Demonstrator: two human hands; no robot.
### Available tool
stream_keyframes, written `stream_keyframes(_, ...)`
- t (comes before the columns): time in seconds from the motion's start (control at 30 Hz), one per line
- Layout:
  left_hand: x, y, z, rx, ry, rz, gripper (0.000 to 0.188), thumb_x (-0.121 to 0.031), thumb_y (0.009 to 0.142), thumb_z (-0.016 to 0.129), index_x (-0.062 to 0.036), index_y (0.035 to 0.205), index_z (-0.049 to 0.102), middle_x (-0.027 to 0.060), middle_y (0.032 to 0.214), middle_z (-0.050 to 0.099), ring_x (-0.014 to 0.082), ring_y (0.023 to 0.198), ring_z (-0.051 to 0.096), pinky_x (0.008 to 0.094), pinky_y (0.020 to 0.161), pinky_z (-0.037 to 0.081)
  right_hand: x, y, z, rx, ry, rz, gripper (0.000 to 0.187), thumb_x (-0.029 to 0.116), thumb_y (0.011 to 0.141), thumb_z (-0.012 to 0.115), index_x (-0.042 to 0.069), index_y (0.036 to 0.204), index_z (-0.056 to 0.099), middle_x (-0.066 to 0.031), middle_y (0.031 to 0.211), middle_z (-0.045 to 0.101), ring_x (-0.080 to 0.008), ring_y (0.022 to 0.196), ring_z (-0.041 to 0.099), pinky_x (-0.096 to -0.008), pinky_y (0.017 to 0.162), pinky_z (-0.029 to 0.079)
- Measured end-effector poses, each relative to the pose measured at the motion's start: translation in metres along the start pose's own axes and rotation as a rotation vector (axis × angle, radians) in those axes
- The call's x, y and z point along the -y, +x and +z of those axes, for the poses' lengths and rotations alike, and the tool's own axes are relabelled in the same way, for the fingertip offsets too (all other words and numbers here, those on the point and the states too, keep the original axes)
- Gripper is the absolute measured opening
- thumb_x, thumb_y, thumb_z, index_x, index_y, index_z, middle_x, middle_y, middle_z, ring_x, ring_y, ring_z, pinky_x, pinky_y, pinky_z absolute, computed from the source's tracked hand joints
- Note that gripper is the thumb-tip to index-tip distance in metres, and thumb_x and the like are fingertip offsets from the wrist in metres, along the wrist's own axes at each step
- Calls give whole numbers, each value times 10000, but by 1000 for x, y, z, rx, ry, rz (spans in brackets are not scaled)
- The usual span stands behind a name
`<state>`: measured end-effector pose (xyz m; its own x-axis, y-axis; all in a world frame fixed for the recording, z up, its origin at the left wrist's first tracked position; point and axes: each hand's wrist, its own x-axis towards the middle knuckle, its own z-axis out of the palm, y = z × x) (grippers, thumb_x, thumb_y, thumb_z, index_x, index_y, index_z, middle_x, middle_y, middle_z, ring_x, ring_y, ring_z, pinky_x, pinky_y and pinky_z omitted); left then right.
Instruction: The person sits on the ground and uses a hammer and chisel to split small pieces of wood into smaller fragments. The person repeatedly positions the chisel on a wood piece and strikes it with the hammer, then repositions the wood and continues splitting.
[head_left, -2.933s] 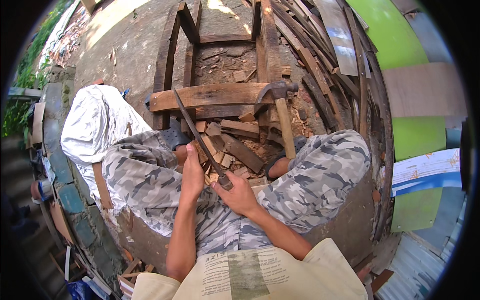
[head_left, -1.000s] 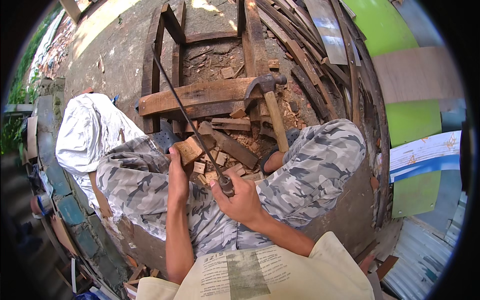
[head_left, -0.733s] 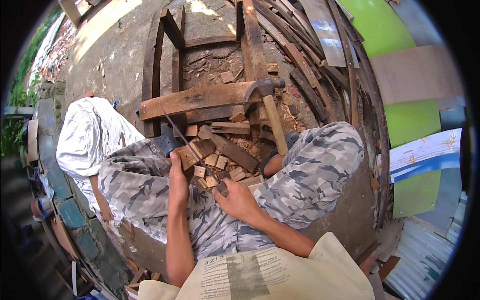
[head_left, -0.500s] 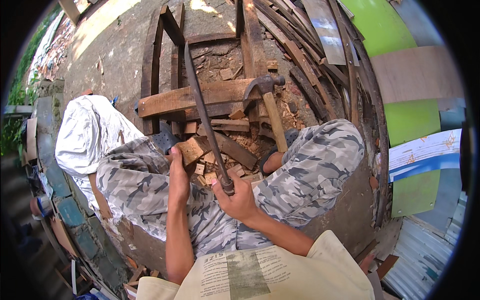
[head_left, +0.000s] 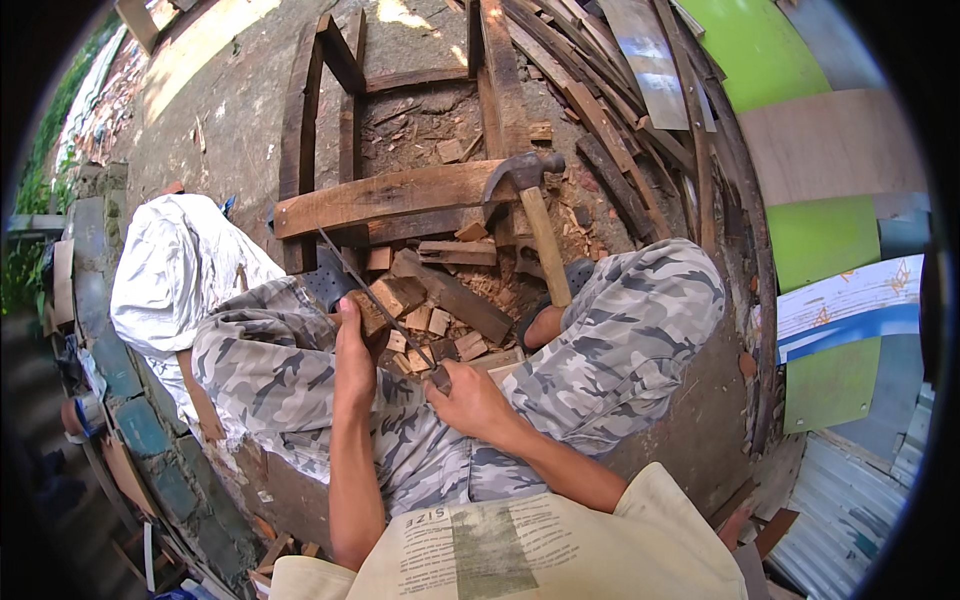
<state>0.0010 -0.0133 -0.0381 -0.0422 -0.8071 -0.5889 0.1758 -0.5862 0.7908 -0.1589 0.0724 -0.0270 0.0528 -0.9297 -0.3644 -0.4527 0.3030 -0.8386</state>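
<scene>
My right hand (head_left: 470, 398) is closed around the dark handle of a long machete (head_left: 372, 296). Its narrow blade points forward and left, seen nearly edge-on, and passes over a short wooden block (head_left: 397, 303). That block is gripped at its near left end by my left hand (head_left: 354, 352), thumb on top; the other fingers are mostly hidden. Beyond my hands, a claw hammer (head_left: 541, 225) leans head-up on a wooden frame (head_left: 390, 200). Small wood offcuts (head_left: 470, 345) lie on the ground between my crossed legs.
Long wood strips (head_left: 610, 130) are piled at the far right, beside green and brown panels (head_left: 820, 150). White cloth (head_left: 190, 265) lies by my left knee, near a low block wall (head_left: 140, 430). Wood chips litter the ground inside the frame.
The machete has swung down and left from pointing forward; its blade now shows thin instead of broad. My left hand keeps its hold on the block, almost unmoved.
</scene>
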Motion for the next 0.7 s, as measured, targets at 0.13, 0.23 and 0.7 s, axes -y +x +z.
stream_keyframes(0.13,4,-3,1,86,7,-3,715,-587,1050,379,33,1385,495,156,1377,559,250,1278,542,409,1134,377,25,-6,-21,-40,167,34,281,230,929,664,-46,955,619,-229,727,667,-412,675,677,-455,620,512)
stream_keyframes(0.23,6,-3,5,80,23,-8,717,-586,1049,385,36,1391,489,156,1382,554,253,1281,539,417,1145,367,47,-8,-37,-189,341,-14,289,222,915,653,-58,974,619,-277,744,662,-465,753,678,-526,671,511)
stream_keyframes(0.7,31,3,13,-91,417,170,716,-546,1079,278,55,1438,431,207,1408,516,287,1285,522,369,1091,388,-20,-5,-9,79,81,160,335,249,894,666,-81,916,613,-339,766,643,-518,771,647,-556,716,514)
